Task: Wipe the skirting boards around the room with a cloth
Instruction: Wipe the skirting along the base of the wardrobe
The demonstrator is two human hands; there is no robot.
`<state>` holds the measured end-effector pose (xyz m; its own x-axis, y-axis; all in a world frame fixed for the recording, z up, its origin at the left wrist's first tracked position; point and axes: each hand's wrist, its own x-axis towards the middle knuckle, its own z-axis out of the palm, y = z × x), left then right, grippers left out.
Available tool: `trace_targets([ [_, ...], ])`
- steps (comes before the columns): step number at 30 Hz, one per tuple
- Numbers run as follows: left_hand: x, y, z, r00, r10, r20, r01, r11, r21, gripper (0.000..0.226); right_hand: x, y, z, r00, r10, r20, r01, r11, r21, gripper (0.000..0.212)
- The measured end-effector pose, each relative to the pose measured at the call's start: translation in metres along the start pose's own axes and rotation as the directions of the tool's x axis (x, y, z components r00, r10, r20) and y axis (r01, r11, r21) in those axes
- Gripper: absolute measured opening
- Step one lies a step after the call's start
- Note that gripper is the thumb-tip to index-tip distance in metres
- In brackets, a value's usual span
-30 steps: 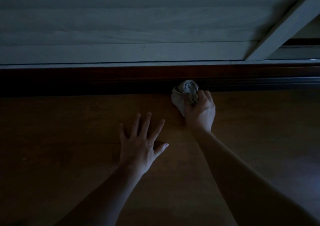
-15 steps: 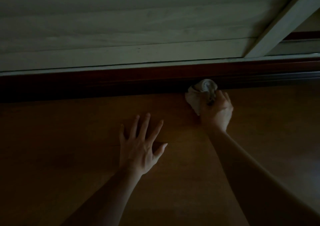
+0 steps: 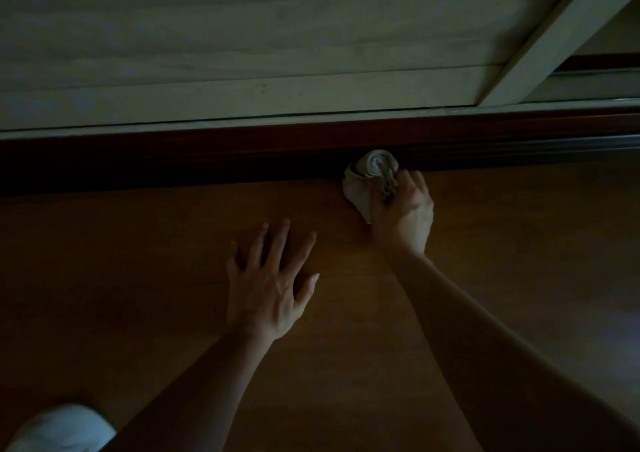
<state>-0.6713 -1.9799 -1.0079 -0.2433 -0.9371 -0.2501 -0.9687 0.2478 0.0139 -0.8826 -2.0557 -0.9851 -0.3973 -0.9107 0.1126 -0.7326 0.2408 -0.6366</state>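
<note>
A person low over a wooden floor (image 3: pixel 519 278) wipes a dark skirting (image 3: pixel 207 153) in dim light. The right hand (image 3: pixel 403 216) grips a pale cloth (image 3: pixel 370 177), fingers curled round the bunched wad. Its rolled end is pressed against the skirting's lower face, where board meets floor. Bunching the cloth likely makes a firm pad that can get into that joint. The left hand (image 3: pixel 270 285) lies flat on the floor, left of the cloth and nearer the person, with fingers straight and spread and the thumb out. It appears to be a prop, taking body weight while the other arm reaches forward.

The skirting runs as one unbroken band across the view, under a pale panel (image 3: pixel 242 53), with a pale slanting post (image 3: pixel 554 35) at upper right. No obstacle shows on the strip of floor along its foot, so the cloth seems to have an open run to either side. The left stretch lies in deep shadow and its detail cannot be made out. Toward the right, a moulded lip on the skirting catches a little light and would probably need its own pass. The braced left hand sits apart from the skirting, out of the cloth's path. A pale rounded shape (image 3: pixel 59 431) at lower left may be a knee; it is too blurred to tell.
</note>
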Motion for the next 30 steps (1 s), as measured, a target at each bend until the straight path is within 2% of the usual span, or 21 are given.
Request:
trace_targets([
  [3,0.0,0.0,0.0,1.0,0.006,-0.001,-0.006,1.0,0.005,0.065,0.007,0.008,-0.009,1.0,0.007,0.007,-0.007,1.0,0.008,0.027],
  [7,0.0,0.0,0.0,1.0,0.01,-0.005,-0.01,1.0,0.002,0.065,0.021,0.044,-0.038,0.967,0.222,-0.123,-0.219,0.975,0.033,0.031],
  [9,0.001,0.0,0.001,1.0,0.008,-0.007,-0.008,1.0,0.005,0.064,0.026,0.054,-0.047,0.95,0.277,-0.144,-0.277,0.961,0.022,0.034],
  [14,0.0,0.0,0.001,1.0,0.008,-0.006,-0.008,1.0,0.002,0.064,0.025,0.051,-0.042,0.989,0.106,-0.102,-0.11,0.994,-0.029,0.022],
  [18,0.0,0.0,0.002,1.0,0.004,-0.013,-0.004,1.0,0.003,0.063,0.025,0.055,-0.044,0.964,0.19,-0.185,-0.19,0.982,0.017,0.021],
  [22,0.0,0.0,0.002,1.0,0.007,-0.02,-0.007,1.0,0.004,0.062,0.025,0.053,-0.04,0.991,0.063,-0.118,-0.067,0.997,-0.038,0.022],
  [26,0.0,0.001,0.0,1.0,0.006,-0.021,-0.006,1.0,0.008,0.062,0.019,0.045,-0.034,0.969,0.165,-0.183,-0.164,0.986,0.019,0.02],
  [30,-0.001,0.001,-0.002,1.0,0.004,-0.021,-0.004,1.0,-0.006,0.061,0.003,0.001,-0.005,0.999,-0.03,0.03,0.03,1.0,-0.007,0.039],
])
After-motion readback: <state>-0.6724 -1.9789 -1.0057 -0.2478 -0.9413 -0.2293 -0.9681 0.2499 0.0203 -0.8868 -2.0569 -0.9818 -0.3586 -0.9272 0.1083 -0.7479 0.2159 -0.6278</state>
